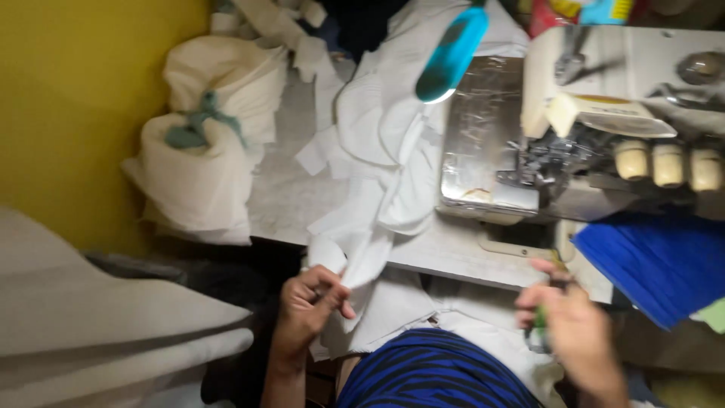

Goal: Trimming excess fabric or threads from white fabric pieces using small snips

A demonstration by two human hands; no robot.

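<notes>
My left hand pinches a strip of white fabric at the table's front edge; the cloth runs from my fingers up across the table in a crumpled pile. My right hand is closed on a small green-handled tool, blurred, just below the sewing machine. The machine's metal bed lies to the right of the cloth. More white fabric rests in my lap above a blue and black striped garment.
A teal oblong object lies on the cloth near the machine. Tied cream sacks stand by the yellow wall at left. Blue fabric lies at right under the machine. A pale cloth stack fills the lower left.
</notes>
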